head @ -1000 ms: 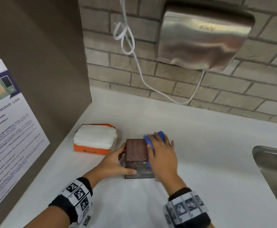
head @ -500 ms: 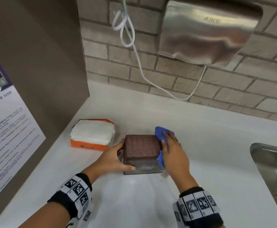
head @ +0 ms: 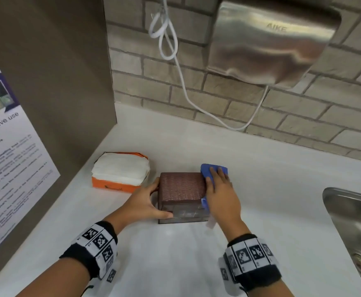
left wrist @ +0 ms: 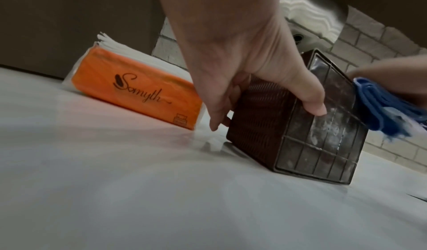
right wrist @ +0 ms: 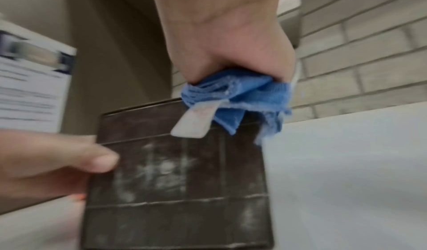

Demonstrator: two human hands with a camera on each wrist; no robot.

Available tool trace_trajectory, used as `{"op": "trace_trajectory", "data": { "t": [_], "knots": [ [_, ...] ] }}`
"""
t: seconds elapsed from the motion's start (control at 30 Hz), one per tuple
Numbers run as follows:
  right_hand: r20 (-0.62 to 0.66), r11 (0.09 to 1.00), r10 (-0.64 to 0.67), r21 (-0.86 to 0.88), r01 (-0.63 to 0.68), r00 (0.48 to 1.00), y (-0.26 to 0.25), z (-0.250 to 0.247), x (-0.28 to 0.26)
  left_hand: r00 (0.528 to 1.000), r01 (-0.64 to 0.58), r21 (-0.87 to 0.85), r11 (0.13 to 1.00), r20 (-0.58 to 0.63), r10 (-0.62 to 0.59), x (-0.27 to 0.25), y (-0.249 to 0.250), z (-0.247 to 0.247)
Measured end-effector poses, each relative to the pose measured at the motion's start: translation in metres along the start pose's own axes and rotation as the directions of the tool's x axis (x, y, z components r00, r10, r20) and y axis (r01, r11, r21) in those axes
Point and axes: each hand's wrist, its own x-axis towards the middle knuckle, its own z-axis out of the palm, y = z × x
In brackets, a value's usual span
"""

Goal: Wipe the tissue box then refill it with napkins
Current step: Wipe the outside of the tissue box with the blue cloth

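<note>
Since the tissue box (head: 182, 190) on the bench (head: 175, 264) looks light, stiff and prone to sliding, the left hand (head: 145, 203) clamps its left side while the right hand (head: 221, 196) presses a blue cloth (head: 207, 171) against its right side.

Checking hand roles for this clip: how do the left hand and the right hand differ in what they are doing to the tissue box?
The left hand grips the tissue box bare, thumb on its near face; the right hand touches it only through a blue cloth. The left hand is on the box's left side, the right hand on its right side. Both wear marker wristbands.
</note>
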Motion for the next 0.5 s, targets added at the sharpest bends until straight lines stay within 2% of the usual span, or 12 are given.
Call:
{"op": "trace_trajectory", "data": {
  "t": [0.03, 0.1, 0.13, 0.2, 0.27, 0.37, 0.43, 0.5],
  "knots": [
    [0.002, 0.997, 0.067, 0.046, -0.067, 0.998, 0.005, -0.003, 0.002, 1.0, 0.01, -0.007, 1.0, -0.003, -0.01, -0.001, 0.001, 0.0],
    [-0.038, 0.993, 0.119, -0.006, -0.119, 0.992, -0.002, 0.001, 0.003, 1.0, 0.016, 0.015, 1.0, -0.012, -0.015, -0.002, -0.001, 0.0],
    [-0.053, 0.991, 0.093, -0.087, -0.097, 0.994, -0.012, 0.006, 0.0, 1.0, 0.019, 0.016, 1.0, -0.019, -0.018, -0.002, -0.003, 0.0],
    [-0.079, 0.982, -0.044, -0.186, 0.029, 0.996, -0.043, 0.014, -0.01, 1.0, 0.003, 0.0, 1.0, -0.02, -0.003, 0.0, -0.003, 0.002],
    [-0.018, 0.95, -0.21, -0.238, 0.2, 0.978, -0.076, 0.032, -0.025, 0.999, -0.012, -0.027, 1.0, -0.04, 0.011, 0.001, -0.001, 0.002],
    [0.032, 0.93, -0.329, -0.16, 0.33, 0.944, -0.098, 0.048, -0.038, 0.994, -0.041, -0.039, 0.998, -0.101, 0.037, 0.0, -0.002, 0.002],
    [0.07, 0.926, -0.352, -0.122, 0.358, 0.934, -0.082, 0.037, -0.034, 0.996, -0.048, -0.041, 0.998, -0.082, 0.045, -0.001, 0.0, 0.003],
    [0.041, 0.943, -0.293, -0.156, 0.295, 0.955, -0.05, 0.025, -0.021, 0.999, -0.025, -0.066, 0.998, -0.037, 0.022, 0.0, 0.0, 0.002]
  ]
}}
